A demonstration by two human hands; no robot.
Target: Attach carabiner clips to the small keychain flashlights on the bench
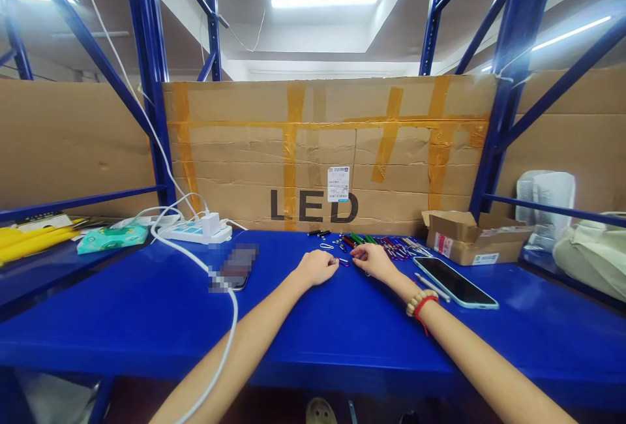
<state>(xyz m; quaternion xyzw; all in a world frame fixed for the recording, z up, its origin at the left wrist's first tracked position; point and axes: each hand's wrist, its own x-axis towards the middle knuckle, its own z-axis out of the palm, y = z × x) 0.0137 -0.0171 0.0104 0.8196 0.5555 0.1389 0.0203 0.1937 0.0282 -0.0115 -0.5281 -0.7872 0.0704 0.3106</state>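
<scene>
My left hand [317,269] is closed, its thumb and fingertips pressed together at the end of a small purple clip [344,263], which looks like a carabiner. My right hand [374,261] is just to the right, fingers bent and tips drawn together beside the clip; what they hold, if anything, is too small to make out. Behind the hands lie a silver clip [327,246] and several tiny loose parts. Green metal pieces [357,239] and a pile of purple and silver clips [398,248] spread beyond my right hand.
A tablet [456,282] and a white pen [433,287] lie right of my right forearm. An open cardboard box [476,238] stands behind them. On the left are a phone [238,266], a power strip [195,233] and a white cable [233,326] crossing my left forearm. A large carton [235,156] closes the back.
</scene>
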